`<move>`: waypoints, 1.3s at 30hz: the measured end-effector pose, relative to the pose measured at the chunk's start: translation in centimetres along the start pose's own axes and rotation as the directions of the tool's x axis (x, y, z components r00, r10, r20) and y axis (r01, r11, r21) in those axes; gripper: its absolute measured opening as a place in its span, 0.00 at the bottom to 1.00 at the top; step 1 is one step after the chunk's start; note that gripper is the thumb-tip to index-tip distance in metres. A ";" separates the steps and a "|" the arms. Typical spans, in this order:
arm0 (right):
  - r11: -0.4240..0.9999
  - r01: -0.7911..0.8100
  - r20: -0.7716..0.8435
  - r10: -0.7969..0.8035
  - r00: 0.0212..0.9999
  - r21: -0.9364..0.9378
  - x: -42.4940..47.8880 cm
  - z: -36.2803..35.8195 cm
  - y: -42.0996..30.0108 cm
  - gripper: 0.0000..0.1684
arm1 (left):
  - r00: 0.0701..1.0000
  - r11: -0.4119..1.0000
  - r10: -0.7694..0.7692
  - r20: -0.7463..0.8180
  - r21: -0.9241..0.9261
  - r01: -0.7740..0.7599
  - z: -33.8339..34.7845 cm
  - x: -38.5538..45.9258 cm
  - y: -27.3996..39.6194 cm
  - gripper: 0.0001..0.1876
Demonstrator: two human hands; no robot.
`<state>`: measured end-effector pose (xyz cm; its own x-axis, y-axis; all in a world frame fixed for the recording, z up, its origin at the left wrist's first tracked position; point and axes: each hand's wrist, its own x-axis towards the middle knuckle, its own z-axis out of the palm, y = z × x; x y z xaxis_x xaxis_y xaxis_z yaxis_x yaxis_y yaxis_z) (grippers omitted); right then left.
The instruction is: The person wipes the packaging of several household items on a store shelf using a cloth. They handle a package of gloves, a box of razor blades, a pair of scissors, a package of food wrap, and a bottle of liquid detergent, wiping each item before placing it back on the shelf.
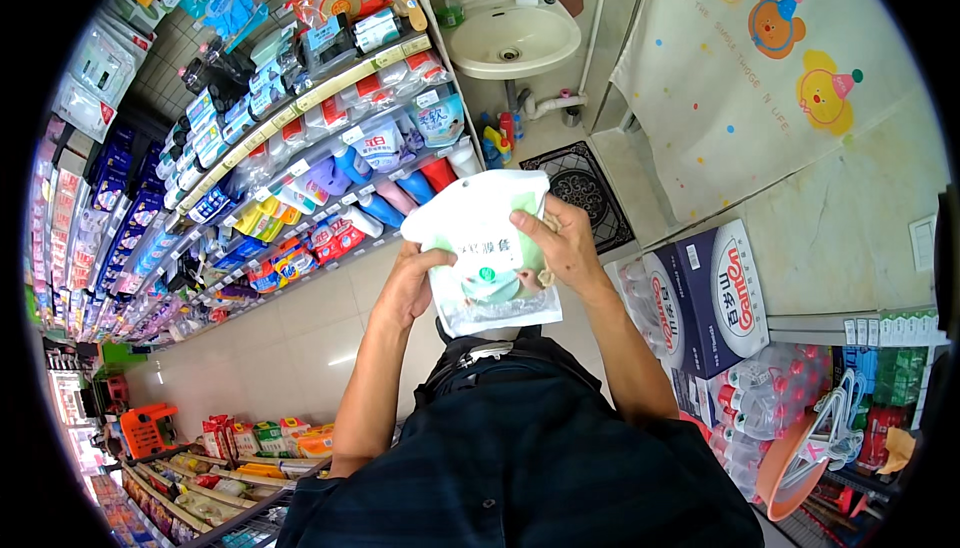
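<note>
A white and pale green plastic pouch [487, 248], printed with writing and a round green mark, is held up in front of my waist. My left hand [409, 281] grips its left edge, thumb on the front face. On the pouch's right side my right hand [562, 240] has its thumb over the front, near the upper edge; its other fingers are mostly hidden behind. Part of the pouch's lower end looks see-through. What is inside cannot be told.
Shelves of packaged household goods [300, 109] stand at the left. A washbasin [516, 37] and a dark patterned mat [581, 188] are ahead. At the right are a drinks carton [697, 300], bottled packs [776, 383] and a printed curtain [720, 97]. An orange basket [148, 432] stands lower left.
</note>
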<state>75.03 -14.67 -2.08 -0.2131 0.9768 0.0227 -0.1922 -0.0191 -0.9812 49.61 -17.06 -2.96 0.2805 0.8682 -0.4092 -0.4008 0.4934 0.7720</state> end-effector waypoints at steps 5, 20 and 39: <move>0.924 0.156 -0.280 -0.262 0.923 -0.350 1.2 0.7 0.3 0.14 | 0.915 0.788 0.371 -0.160 0.576 -0.219 2.6 -0.2 -1.4 0.53; 0.255 0.621 0.478 -0.449 0.755 -0.741 -0.5 6.6 -1.3 0.24 | 0.998 0.879 0.037 -0.048 -0.474 -0.055 2.2 0.1 -1.6 0.34; 0.295 0.680 0.559 -0.401 0.726 -0.671 5.5 6.0 -3.8 0.15 | 0.981 0.909 -0.190 -0.038 -0.384 0.162 3.2 -1.0 0.7 0.36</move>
<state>68.86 -10.55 2.95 -0.6126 0.5975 0.5173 0.4415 0.8016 -0.4031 51.83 -17.74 -0.49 0.3182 0.7598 -0.5670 -0.6538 0.6090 0.4491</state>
